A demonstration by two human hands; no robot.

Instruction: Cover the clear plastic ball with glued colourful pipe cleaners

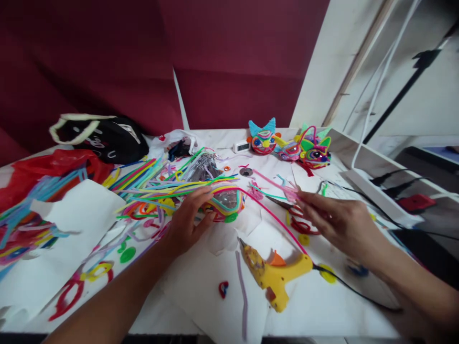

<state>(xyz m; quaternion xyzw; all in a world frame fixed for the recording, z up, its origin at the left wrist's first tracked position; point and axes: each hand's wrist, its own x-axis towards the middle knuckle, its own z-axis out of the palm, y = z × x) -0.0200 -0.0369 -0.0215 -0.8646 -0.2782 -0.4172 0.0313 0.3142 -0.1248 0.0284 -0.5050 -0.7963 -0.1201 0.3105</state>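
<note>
My left hand (190,215) has its thumb and fingers closed on the left end of a pipe-cleaner craft head (229,215), banded in red, yellow and green with a clear middle. From its top a long red-pink pipe cleaner (272,217) runs down to the right. My right hand (337,220) pinches a light pink pipe cleaner (267,179), which stretches left above the table; its held end is blurred. Below the hands lies a yellow glue gun (276,277), nozzle pointing up-left. Scissors with red handles (301,222) sit beside the right hand, partly covered.
Bundles of coloured pipe cleaners (147,179) and white paper (82,224) cover the left side. Finished animal heads (263,136) stand at the back. A power strip (385,198) and the glue gun's black cord (358,296) are on the right; a black bag (107,138) is back left.
</note>
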